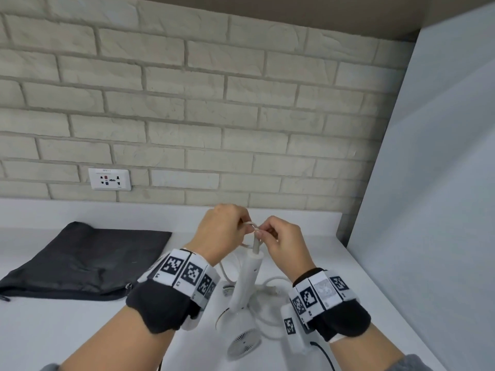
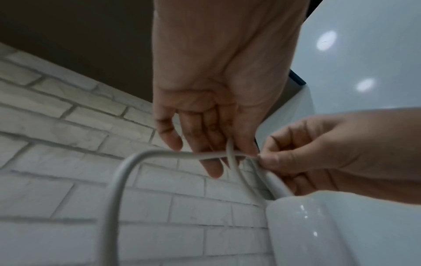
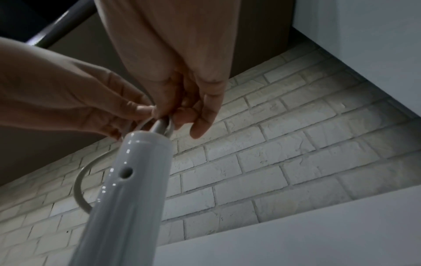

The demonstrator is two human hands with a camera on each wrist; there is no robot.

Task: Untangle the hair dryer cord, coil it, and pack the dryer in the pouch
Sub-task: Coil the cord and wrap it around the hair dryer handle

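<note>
The white hair dryer stands on the counter with its handle up and its grilled head down. Its white cord leaves the grey sleeve at the handle top and twists into a small loop there. My left hand pinches that loop from the left, and my right hand pinches it from the right, just above the handle. The left wrist view shows the cord crossing itself between the left hand and the right hand. More cord lies looped around the dryer. The dark grey pouch lies flat at left.
A brick wall backs the white counter, with a wall socket low at left. A pale blue-grey panel closes off the right side. In the right wrist view, the handle fills the lower left.
</note>
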